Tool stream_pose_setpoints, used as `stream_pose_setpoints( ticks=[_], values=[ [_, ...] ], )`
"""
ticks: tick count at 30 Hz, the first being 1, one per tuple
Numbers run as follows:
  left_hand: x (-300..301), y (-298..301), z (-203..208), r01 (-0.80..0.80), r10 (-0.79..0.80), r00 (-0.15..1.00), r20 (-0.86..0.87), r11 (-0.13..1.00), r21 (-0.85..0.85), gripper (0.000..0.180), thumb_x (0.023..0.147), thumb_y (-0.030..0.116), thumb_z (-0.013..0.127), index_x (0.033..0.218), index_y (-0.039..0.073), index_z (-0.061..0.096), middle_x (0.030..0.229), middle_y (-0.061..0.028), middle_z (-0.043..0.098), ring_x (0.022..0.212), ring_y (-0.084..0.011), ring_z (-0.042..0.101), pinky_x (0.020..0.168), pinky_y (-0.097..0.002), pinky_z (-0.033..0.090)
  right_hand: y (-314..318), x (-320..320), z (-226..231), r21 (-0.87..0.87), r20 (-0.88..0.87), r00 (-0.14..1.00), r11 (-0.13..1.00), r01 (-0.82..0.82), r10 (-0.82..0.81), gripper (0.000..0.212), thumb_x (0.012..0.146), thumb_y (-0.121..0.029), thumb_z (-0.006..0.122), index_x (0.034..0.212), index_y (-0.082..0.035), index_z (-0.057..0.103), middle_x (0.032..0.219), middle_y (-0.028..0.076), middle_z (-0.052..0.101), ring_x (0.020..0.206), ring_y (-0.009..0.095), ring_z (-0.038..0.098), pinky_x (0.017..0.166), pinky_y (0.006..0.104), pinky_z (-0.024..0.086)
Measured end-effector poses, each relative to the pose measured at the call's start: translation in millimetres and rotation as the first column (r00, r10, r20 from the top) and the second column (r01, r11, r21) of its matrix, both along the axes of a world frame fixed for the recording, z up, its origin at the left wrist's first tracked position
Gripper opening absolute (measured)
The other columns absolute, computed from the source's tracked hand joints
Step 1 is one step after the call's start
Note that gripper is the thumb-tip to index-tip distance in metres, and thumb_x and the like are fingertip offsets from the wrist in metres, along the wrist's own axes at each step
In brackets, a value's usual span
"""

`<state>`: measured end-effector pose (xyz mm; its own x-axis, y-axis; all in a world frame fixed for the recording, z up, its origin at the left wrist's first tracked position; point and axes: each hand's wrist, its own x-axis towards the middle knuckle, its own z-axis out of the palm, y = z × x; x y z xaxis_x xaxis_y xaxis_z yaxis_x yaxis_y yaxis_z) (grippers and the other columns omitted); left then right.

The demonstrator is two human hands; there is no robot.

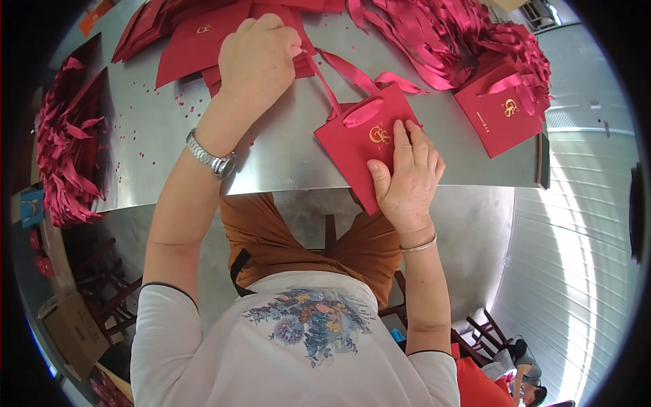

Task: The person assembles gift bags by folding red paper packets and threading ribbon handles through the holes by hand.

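Note:
A small red paper gift bag (363, 152) with a gold emblem lies tilted at the table's near edge, its lower corner reaching past it. My right hand (412, 173) rests flat on the bag's right side, fingers stretched out. A pink-red ribbon (324, 85) runs from the top of the bag up to my left hand (261, 57), whose thumb and fingers are closed on it. Another ribbon end loops loosely to the right above the bag. Beneath my left hand lie flat red bags (193, 51), partly hidden by it.
The metal table (264, 159) carries scattered red paper dots. A heap of pink-red ribbons (434, 47) lies at the far right, beside a finished-looking red bag (498, 112). More ribboned bags (71, 146) hang over the left edge. Stools and a cardboard box (74, 332) stand on the floor.

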<state>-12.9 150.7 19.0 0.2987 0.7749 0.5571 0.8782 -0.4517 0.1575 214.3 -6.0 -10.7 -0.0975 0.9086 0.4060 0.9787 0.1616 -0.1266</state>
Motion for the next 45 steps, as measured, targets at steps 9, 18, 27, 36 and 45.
stream_pose_setpoints(
  ticks=[9, 18, 27, 36, 45],
  values=[
    [13, -10, 8, -0.076, 0.074, 0.996, 0.044, 0.996, 0.052, 0.023, 0.079, 0.010, 0.067, 0.101, 0.013, 0.069, 0.101, -0.0062, 0.063, 0.093, -0.0287, 0.059, 0.079, -0.0426, 0.048, -1, -4, -1, 0.059, -0.060, 0.998, 0.998, 0.038, -0.034, 0.062, 0.087, -0.045, 0.060, 0.130, -0.002, 0.055, 0.131, 0.016, 0.052, 0.120, 0.033, 0.048, 0.102, 0.0460, 0.033],
    [61, -5, 15, 0.409, -0.421, 0.866, -0.271, 0.907, -0.104, 0.015, 0.076, 0.004, 0.061, 0.088, 0.008, 0.069, 0.111, -0.0126, 0.062, 0.103, -0.0299, 0.058, 0.084, -0.0419, 0.045, -3, -4, -2, 0.112, -0.128, 0.991, 0.993, 0.045, -0.030, 0.058, 0.084, -0.039, 0.064, 0.129, -0.002, 0.057, 0.130, 0.015, 0.054, 0.120, 0.032, 0.050, 0.101, 0.0450, 0.035],
    [59, -5, -17, 0.260, -0.239, 0.951, -0.198, 0.961, 0.092, 0.004, 0.075, 0.015, 0.067, 0.079, 0.015, 0.068, 0.088, 0.0036, 0.063, 0.086, -0.0222, 0.058, 0.074, -0.0386, 0.041, -1, -5, 0, 0.125, -0.161, 0.987, 0.991, 0.050, -0.030, 0.056, 0.082, -0.037, 0.066, 0.126, -0.003, 0.059, 0.128, 0.014, 0.055, 0.118, 0.031, 0.051, 0.100, 0.0439, 0.036],
    [44, -31, -1, 0.245, -0.257, 0.910, 0.326, 0.966, 0.078, 0.023, 0.088, 0.020, 0.064, 0.105, 0.005, 0.063, 0.101, -0.0116, 0.066, 0.097, -0.0306, 0.061, 0.081, -0.0415, 0.046, -3, -5, 0, 0.131, -0.221, 0.973, 0.987, 0.092, -0.062, 0.059, 0.078, -0.035, 0.069, 0.126, -0.003, 0.058, 0.128, 0.014, 0.055, 0.118, 0.032, 0.051, 0.100, 0.0449, 0.036],
    [50, -112, -4, 0.245, -0.145, 0.959, 0.245, 0.859, -0.451, 0.033, 0.090, 0.030, 0.065, 0.096, -0.002, 0.061, 0.082, -0.0143, 0.065, 0.073, -0.0284, 0.064, 0.065, -0.0385, 0.050, 0, -14, -9, 0.330, -0.374, 0.918, 0.906, 0.266, -0.133, 0.060, 0.081, -0.033, 0.065, 0.130, -0.001, 0.053, 0.129, 0.016, 0.055, 0.120, 0.031, 0.050, 0.101, 0.0475, 0.032]
  ],
)
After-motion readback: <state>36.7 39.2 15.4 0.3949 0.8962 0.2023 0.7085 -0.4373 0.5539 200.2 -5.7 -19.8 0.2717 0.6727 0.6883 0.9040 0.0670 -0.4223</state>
